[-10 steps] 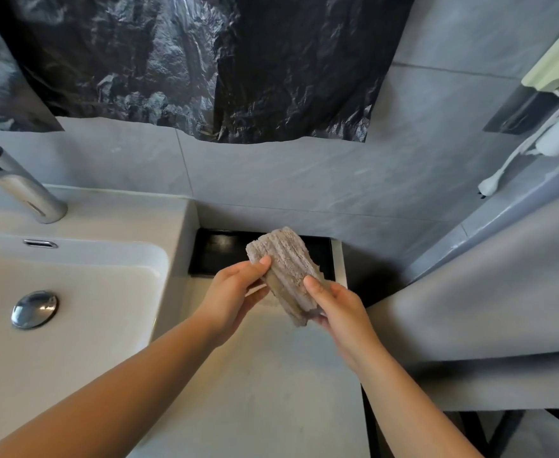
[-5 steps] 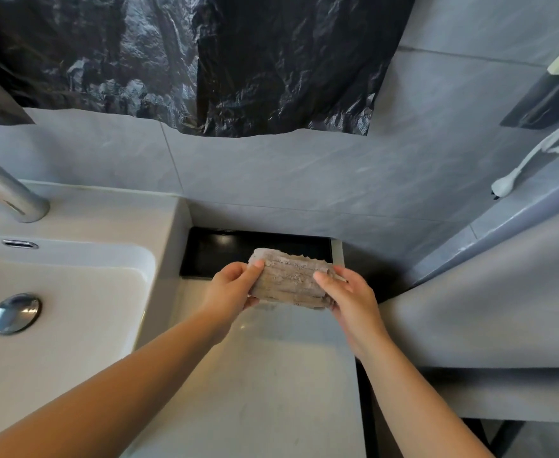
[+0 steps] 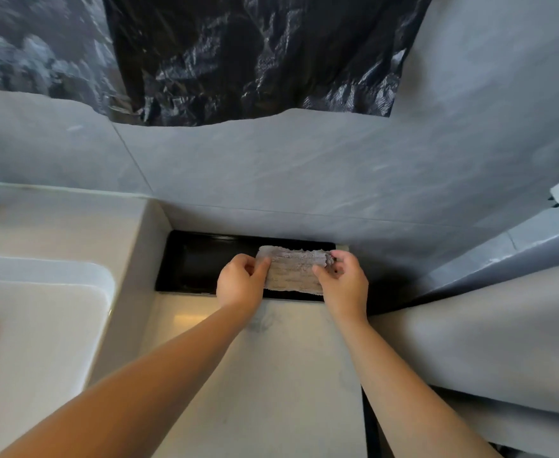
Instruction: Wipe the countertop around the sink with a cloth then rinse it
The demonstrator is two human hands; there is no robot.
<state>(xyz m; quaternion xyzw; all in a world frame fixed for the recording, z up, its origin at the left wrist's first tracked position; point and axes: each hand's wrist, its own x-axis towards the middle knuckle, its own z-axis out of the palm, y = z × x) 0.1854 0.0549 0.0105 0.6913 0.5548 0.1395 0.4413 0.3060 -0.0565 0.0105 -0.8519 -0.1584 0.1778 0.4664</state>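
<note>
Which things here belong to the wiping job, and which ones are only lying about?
For the job:
- grey ribbed cloth, held by left hand and right hand
- pale marbled countertop
- white sink basin

Only lying about:
- glossy black rectangular tray
- crinkled black plastic sheet

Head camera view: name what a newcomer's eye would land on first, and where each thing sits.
The eye lands on the two hands, left hand and right hand, pinching a grey cloth stretched between them mid-frame, over the right part of a glossy black tray at the back of the pale countertop. Above hangs crinkled black plastic sheeting on the grey wall; the white sink sits at left.
</note>
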